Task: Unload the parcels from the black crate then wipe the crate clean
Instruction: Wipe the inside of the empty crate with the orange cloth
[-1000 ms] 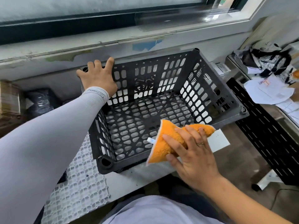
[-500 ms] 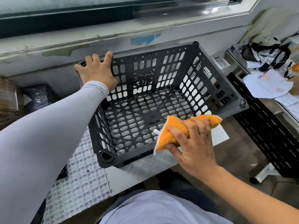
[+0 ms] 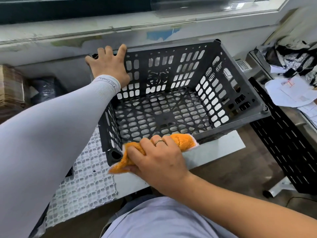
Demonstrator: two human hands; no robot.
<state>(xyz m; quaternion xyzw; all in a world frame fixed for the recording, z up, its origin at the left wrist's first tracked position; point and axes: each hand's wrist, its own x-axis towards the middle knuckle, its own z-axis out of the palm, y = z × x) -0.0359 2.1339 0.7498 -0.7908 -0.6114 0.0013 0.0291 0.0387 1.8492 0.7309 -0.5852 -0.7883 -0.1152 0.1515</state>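
**What I can see of the wearer**

On my feed the left arm wears a tight, pale lavender-grey sleeve (image 3: 56,134) down to the wrist, its ribbed cuff printed with small lettering I cannot read. The right forearm is bare. A thin metal ring (image 3: 158,142) sits on one right-hand finger. A pale grey-lilac shirt (image 3: 154,220) fills the bottom edge.

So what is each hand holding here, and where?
Right hand grips the bunched orange cloth around its middle. Left hand holds the black crate at its far-left rim corner.
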